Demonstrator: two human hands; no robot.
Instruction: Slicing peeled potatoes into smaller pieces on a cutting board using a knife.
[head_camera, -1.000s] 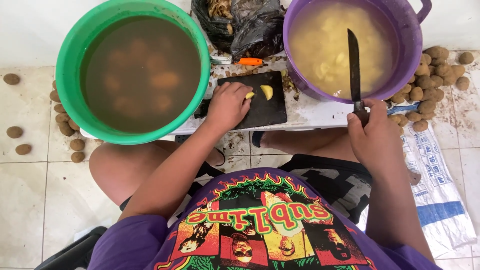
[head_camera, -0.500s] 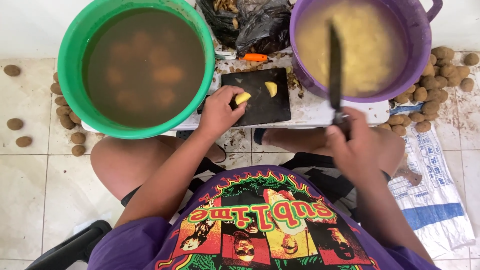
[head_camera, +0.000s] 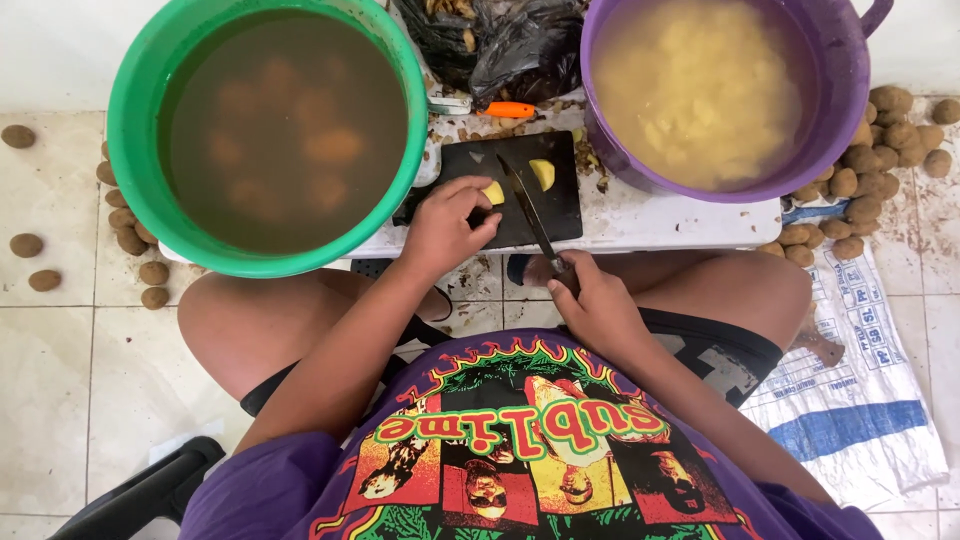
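A green tub (head_camera: 135, 130) stands at the left end of the low white bench (head_camera: 660, 222), filled with murky brown water in which unpeeled potatoes show dimly. At the right end a purple tub (head_camera: 845, 110) holds cloudy yellowish water thick with pale cut potato. Between the two, at the back, a black bag (head_camera: 510, 45) lies open with peelings inside, and an orange-handled peeler (head_camera: 505, 110) lies just in front of it.

A black board (head_camera: 560, 205) sits on the bench between the tubs. On it are two yellow peeled potato pieces. The left hand (head_camera: 445, 225) is curled over the near piece (head_camera: 493, 192), fingertips pinching it down against the board. The other piece (head_camera: 541, 173) lies free just to the right, cut face up. The right hand (head_camera: 595, 300) is closed round the handle of a knife (head_camera: 530, 205), whose dark blade slants across the board between the two pieces, tip toward the far edge.

Brown potatoes (head_camera: 870, 170) lie heaped on the floor right of the bench, beside a white sack (head_camera: 870, 380), and more are scattered on the tiles to the left.
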